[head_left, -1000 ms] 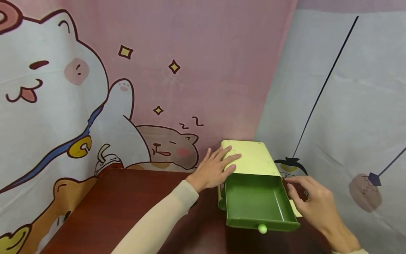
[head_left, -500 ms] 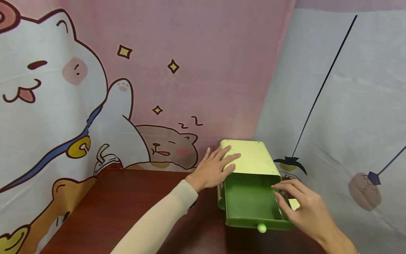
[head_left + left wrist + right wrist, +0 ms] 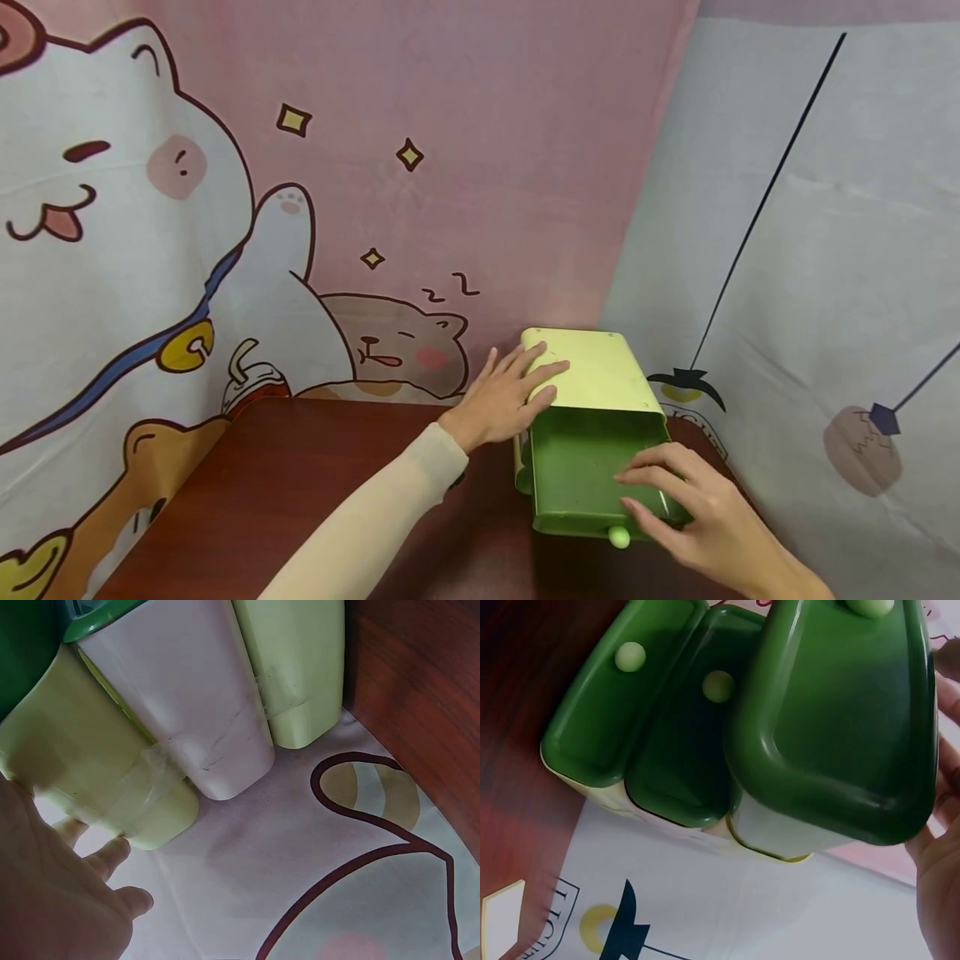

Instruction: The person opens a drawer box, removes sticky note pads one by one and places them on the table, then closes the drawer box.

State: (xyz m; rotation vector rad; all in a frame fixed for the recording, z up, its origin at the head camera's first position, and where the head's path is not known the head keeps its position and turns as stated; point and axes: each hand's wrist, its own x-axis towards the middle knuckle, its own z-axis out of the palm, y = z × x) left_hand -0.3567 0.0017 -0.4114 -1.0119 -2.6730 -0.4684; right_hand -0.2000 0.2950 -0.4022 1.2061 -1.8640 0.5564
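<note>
A small stacked drawer unit (image 3: 585, 367) with a pale yellow-green top stands on the table. Its top drawer (image 3: 577, 483), green with a light green round knob (image 3: 619, 537), is pulled out, and I see nothing lying in the visible part. My left hand (image 3: 498, 400) lies with spread fingers on the left side of the unit's top. Over the front right part of that drawer is my right hand (image 3: 697, 508), fingers loosely bent and thumb apart, gripping nothing. In the right wrist view, the two lower drawers (image 3: 679, 750) are pushed in.
The dark red-brown table (image 3: 322, 492) stretches left of the unit. A cartoon-printed cloth (image 3: 450, 208) hangs close behind and to the right. On the table lies a small cream flat piece (image 3: 502, 919), seen in the right wrist view.
My right hand has moved left and slightly down, from beside the drawer's right side to over its front. My left hand and the drawer have stayed put.
</note>
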